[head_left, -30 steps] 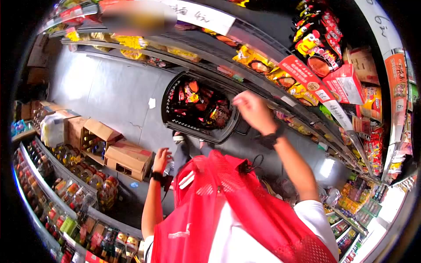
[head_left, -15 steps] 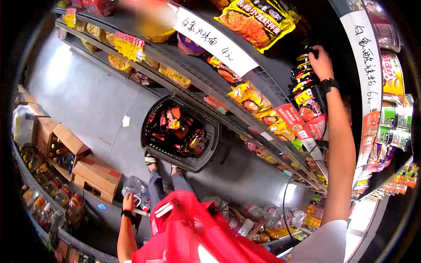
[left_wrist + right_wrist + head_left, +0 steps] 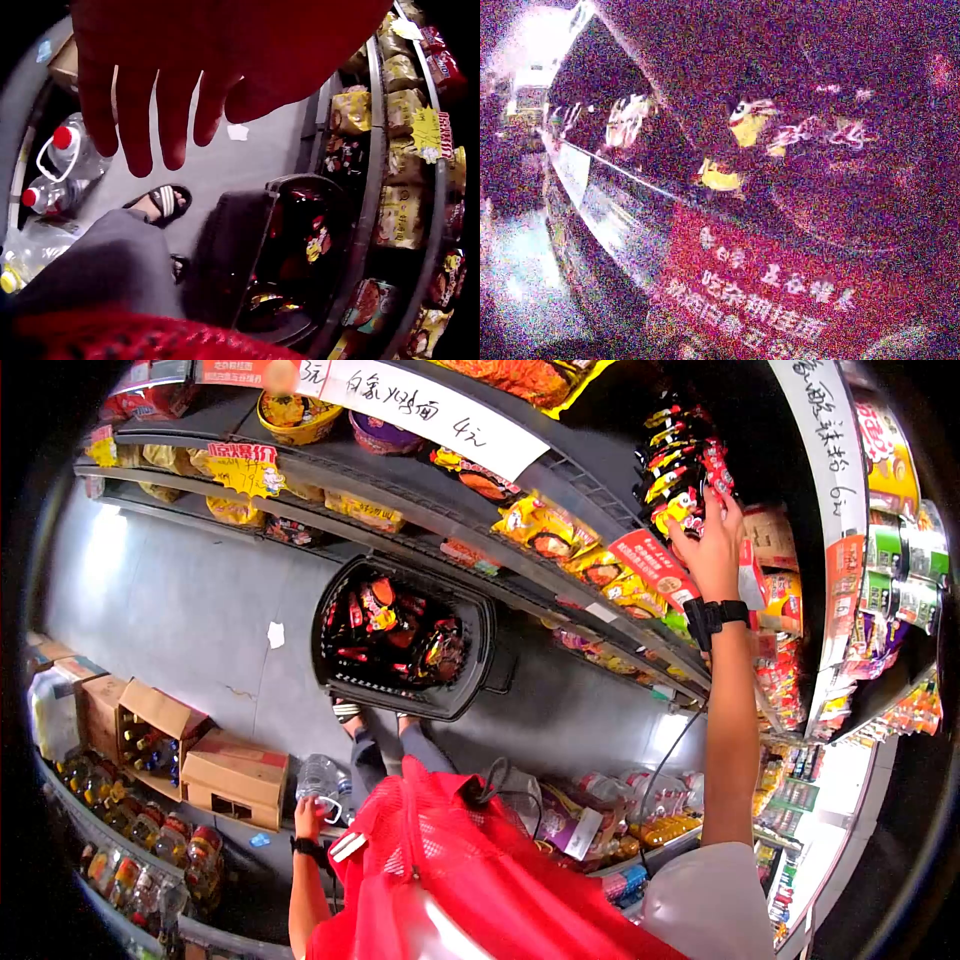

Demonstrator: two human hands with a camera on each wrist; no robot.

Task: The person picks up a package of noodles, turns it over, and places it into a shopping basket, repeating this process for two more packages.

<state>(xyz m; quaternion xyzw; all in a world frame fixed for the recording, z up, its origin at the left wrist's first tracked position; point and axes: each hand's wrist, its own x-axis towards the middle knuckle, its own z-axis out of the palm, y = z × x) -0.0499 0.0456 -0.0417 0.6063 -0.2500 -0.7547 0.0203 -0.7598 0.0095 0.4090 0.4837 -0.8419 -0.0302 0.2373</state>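
Observation:
In the head view my right hand [image 3: 712, 550] grips the near end of a row of black noodle packs [image 3: 672, 475] standing on the upper shelf, thumb apart from the fingers. Noise blurs the right wrist view, where a pack with a yellow figure [image 3: 750, 124] shows behind a red label; no hand can be made out there. My left hand [image 3: 308, 818] hangs low at my side, and its fingers [image 3: 172, 127] point down, loosely straight and holding nothing. A black basket [image 3: 478, 650] on the floor contains several black and red packs [image 3: 380, 618].
Shelf edges with price labels [image 3: 440, 410] run between the basket and my right arm. Cardboard boxes [image 3: 235, 770] and bottles [image 3: 170, 840] line the left side. A large clear bottle [image 3: 322, 775] stands near my left hand. Sandalled feet [image 3: 169, 201] are beside the basket.
My right hand rose from above the basket to the far part of the pack row, then came toward its near end. My left hand has moved lower and left, still empty.

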